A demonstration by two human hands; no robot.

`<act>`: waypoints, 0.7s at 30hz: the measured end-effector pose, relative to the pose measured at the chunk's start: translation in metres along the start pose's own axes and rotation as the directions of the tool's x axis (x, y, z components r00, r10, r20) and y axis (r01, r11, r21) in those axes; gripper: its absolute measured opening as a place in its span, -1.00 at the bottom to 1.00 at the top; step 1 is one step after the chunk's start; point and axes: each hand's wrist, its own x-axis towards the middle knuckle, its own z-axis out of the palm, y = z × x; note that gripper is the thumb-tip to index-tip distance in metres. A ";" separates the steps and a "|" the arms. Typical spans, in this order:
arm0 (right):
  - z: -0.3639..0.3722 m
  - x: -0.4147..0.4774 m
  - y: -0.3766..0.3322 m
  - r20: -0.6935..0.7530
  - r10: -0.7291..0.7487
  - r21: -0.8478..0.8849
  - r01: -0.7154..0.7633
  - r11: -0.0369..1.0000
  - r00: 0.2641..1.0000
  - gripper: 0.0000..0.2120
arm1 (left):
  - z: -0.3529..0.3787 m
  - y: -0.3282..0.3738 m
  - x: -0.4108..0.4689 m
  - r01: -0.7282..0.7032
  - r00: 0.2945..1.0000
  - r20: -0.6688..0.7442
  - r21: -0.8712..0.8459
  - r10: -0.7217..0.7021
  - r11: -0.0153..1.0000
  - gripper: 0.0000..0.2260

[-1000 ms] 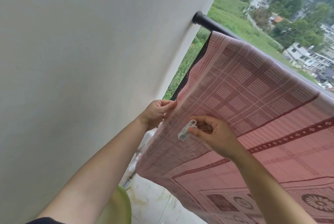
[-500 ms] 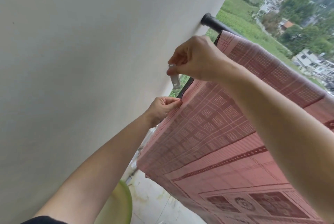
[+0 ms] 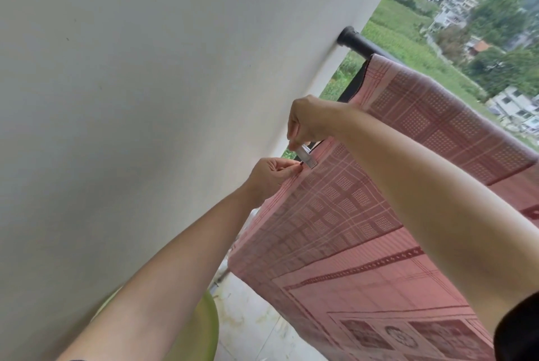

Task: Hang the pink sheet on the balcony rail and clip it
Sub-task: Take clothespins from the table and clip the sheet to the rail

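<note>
The pink patterned sheet (image 3: 364, 215) hangs draped over the black balcony rail (image 3: 354, 40), which meets the white wall at upper right. My left hand (image 3: 269, 175) pinches the sheet's left edge below the rail. My right hand (image 3: 313, 121) reaches in from the right and holds a white clothes clip (image 3: 306, 158) whose jaws touch the sheet's edge just above my left fingers. Whether the clip has bitten onto the fabric is not visible.
A white wall (image 3: 145, 98) fills the left side, close to my arms. A green basin (image 3: 201, 328) sits on the tiled balcony floor (image 3: 250, 320) below. Beyond the rail lie fields, trees and houses far below.
My right hand has brought the clip down from near the rail to the sheet's edge beside my left fingers. My left hand keeps its hold on the edge.
</note>
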 end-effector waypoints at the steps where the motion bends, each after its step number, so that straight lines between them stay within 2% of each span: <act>1: 0.003 0.000 0.001 0.006 -0.001 -0.015 0.001 1.000 1.000 -0.72 | 0.000 0.000 0.000 -0.004 1.000 -0.002 0.005 0.004 1.000 -0.81; 5: 0.011 -0.003 0.004 0.009 0.022 -0.074 -0.022 0.997 1.000 -0.62 | 0.000 -0.001 -0.002 0.015 1.000 -0.019 0.000 -0.015 1.000 -0.80; 7: 0.016 -0.008 0.006 -0.057 -0.004 -0.067 0.001 0.998 0.998 -0.57 | 0.000 -0.004 -0.001 0.039 0.999 -0.020 0.003 -0.039 0.999 -0.79; 9: 0.022 -0.017 0.005 -0.200 -0.065 -0.031 0.060 0.998 0.978 -0.57 | 0.001 -0.005 -0.003 0.059 0.998 -0.016 0.004 -0.059 0.998 -0.77; 10: 0.025 -0.023 0.003 -0.307 -0.113 -0.036 0.107 0.994 0.945 -0.60 | 0.002 -0.005 -0.005 0.070 0.997 -0.029 -0.003 -0.070 0.998 -0.78; 12: 0.037 -0.037 0.005 -0.538 -0.238 -0.129 0.200 0.971 0.808 -0.67 | 0.005 -0.006 -0.009 0.067 0.991 -0.117 0.034 -0.062 0.997 -0.79; 14: 0.058 -0.051 0.013 -0.710 -0.310 -0.203 0.238 0.950 0.633 -0.70 | 0.007 -0.012 -0.016 0.053 0.956 -0.291 0.247 0.022 0.968 -0.79; 15: 0.074 -0.058 0.019 -0.770 -0.304 -0.209 0.229 0.951 0.561 -0.69 | 0.007 -0.015 -0.022 0.061 0.923 -0.373 0.390 0.097 0.919 -0.78; 16: 0.093 -0.067 0.025 -0.803 -0.279 -0.195 0.211 0.958 0.527 -0.67 | 0.006 -0.019 -0.030 0.074 0.892 -0.418 0.510 0.172 0.857 -0.76; 18: 0.139 -0.087 0.037 -0.817 -0.213 -0.151 0.156 0.976 0.537 -0.59 | 0.006 -0.031 -0.050 0.080 0.871 -0.415 0.647 0.263 0.758 -0.74; 21: 0.209 -0.130 0.065 -0.803 -0.090 -0.071 0.054 0.996 0.589 -0.52 | 0.016 -0.057 -0.086 0.064 0.885 -0.342 0.761 0.316 0.645 -0.72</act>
